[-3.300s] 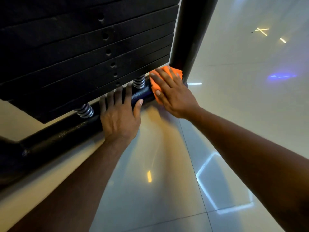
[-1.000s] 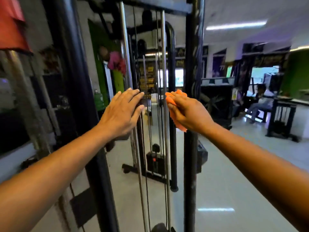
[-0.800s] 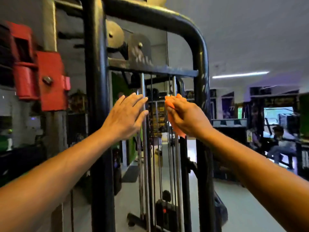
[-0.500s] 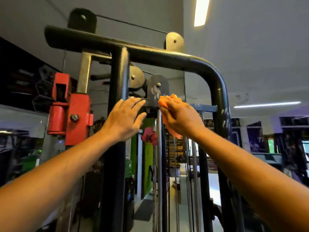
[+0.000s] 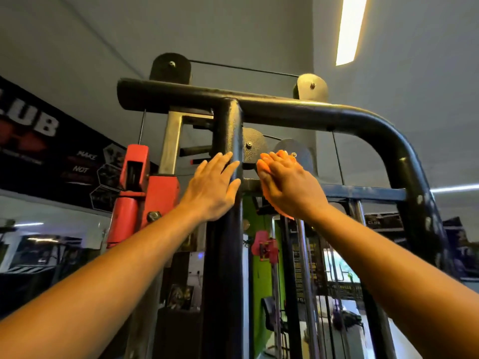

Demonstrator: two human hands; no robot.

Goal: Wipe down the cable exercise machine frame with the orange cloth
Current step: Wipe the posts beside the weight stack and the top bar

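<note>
Both hands up near the frame top. Left hand (image 5: 211,189) flat, fingers straight, resting on black upright post (image 5: 228,229). Right hand (image 5: 285,183) presses orange cloth (image 5: 261,165) against the pulley plate (image 5: 295,151), at 3 o'clock of the post.

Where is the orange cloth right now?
The orange cloth is near the middle of the head view, under the right hand, high on the machine, right of the black upright post and beside the round metal pulley.
</note>
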